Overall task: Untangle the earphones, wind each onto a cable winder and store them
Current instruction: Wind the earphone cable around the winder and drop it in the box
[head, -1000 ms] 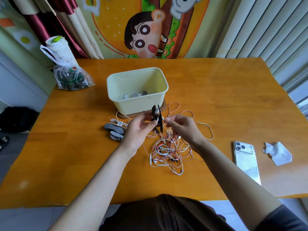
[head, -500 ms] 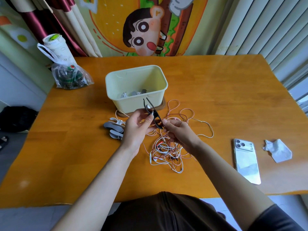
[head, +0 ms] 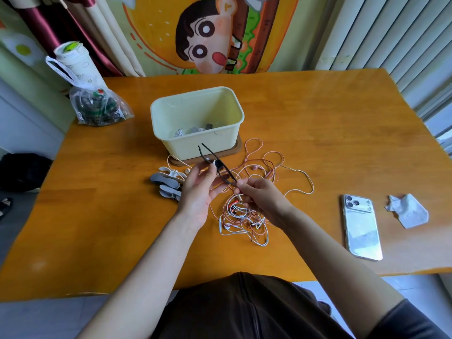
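Both hands are raised just over the orange surface (head: 318,118), sharing a black cable winder (head: 220,165) splayed open in a V. The left hand (head: 198,192) pinches its middle, fingers (head: 210,172) curled on it; the right hand (head: 261,199) nips the near tip. Beneath lie the tangled earphones (head: 244,216), pink and white. Beyond stands the cream box (head: 227,143); spare winders (head: 166,182) lie left of the hands. A phone (head: 362,228) and crumpled tissue (head: 408,211) sit right.
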{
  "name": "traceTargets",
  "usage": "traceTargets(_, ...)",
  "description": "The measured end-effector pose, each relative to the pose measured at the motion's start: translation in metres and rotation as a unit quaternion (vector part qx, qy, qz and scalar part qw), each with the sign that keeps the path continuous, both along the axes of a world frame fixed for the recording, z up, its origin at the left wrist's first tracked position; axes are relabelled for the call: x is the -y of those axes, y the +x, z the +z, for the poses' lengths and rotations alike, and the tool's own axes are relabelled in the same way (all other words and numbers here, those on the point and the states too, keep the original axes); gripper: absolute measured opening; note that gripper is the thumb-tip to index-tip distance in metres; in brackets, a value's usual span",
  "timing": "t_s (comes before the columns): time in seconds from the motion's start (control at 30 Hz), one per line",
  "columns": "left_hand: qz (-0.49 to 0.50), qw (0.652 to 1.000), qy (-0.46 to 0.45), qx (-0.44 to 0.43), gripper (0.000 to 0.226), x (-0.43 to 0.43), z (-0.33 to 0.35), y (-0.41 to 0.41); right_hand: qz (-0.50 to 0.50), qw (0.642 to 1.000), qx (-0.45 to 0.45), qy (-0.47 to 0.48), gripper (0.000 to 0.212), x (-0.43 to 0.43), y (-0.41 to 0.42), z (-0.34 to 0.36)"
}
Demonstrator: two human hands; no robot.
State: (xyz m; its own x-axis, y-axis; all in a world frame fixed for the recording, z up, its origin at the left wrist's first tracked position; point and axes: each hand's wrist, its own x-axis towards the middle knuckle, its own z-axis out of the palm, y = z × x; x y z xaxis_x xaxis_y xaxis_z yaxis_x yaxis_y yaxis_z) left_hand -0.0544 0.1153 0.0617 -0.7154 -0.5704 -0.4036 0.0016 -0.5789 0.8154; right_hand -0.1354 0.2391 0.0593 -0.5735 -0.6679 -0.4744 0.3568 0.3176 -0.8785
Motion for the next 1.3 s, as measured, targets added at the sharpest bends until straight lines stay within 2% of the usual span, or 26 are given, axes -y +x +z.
traceTargets(0.17,0.017,1.0,-0.009,0.017,0.012,-0.002,-0.004,0.0,0.003,1.0,-0.019,0.018,0.025,0.001,0.006,0.005)
traceTargets(0.23,0.022,0.997,-0.062,0.04,0.007,-0.002,-0.007,0.0,0.007,0.999,-0.038,0.03,0.026,0.0,0.008,0.004)
traceTargets(0.3,0.02,0.984,-0.166,0.068,0.008,-0.001,-0.01,0.0,0.021,0.998,-0.052,0.041,0.026,-0.001,0.01,0.003)
traceTargets(0.37,-0.006,0.946,-0.31,0.096,0.013,0.0,-0.015,0.001,0.035,0.996,-0.067,0.047,0.024,-0.002,0.009,0.004)
traceTargets(0.43,-0.044,0.906,-0.404,0.116,0.011,0.002,-0.019,0.004,0.073,0.982,-0.151,0.082,0.021,-0.004,0.005,0.007)
traceTargets(0.53,-0.107,0.856,-0.484,0.144,0.012,0.008,-0.022,0.009,0.175,0.911,-0.337,0.159,0.023,-0.005,-0.005,0.012)
traceTargets(0.6,-0.153,0.829,-0.515,0.155,0.015,0.013,-0.023,0.012,0.188,0.885,-0.392,0.166,0.021,-0.006,-0.011,0.02)
traceTargets(0.67,-0.193,0.819,-0.518,0.151,0.019,0.016,-0.022,0.013,0.184,0.868,-0.435,0.154,0.019,-0.007,-0.018,0.03)
traceTargets(0.77,-0.218,0.823,-0.504,0.145,0.023,0.015,-0.017,0.013,0.175,0.85,-0.476,0.141,0.018,-0.006,-0.029,0.037)
traceTargets(0.9,-0.248,0.825,-0.489,0.14,0.021,0.016,-0.011,0.013,0.167,0.849,-0.486,0.125,0.015,-0.005,-0.032,0.041)
traceTargets(1.0,-0.289,0.824,-0.476,0.105,0.025,0.012,-0.01,0.015,0.156,0.852,-0.487,0.113,0.014,-0.005,-0.032,0.043)
traceTargets(1.07,-0.293,0.84,-0.454,0.061,0.03,0.009,-0.007,0.015,0.139,0.857,-0.485,0.104,0.014,-0.005,-0.034,0.044)
traceTargets(1.17,-0.255,0.882,-0.396,-0.005,0.033,0.006,-0.001,0.016,0.103,0.871,-0.47,0.095,0.014,-0.006,-0.041,0.046)
traceTargets(1.3,-0.22,0.896,-0.381,-0.068,0.026,0.003,0.01,0.014,0.062,0.928,-0.362,0.058,0.023,-0.007,-0.048,0.045)
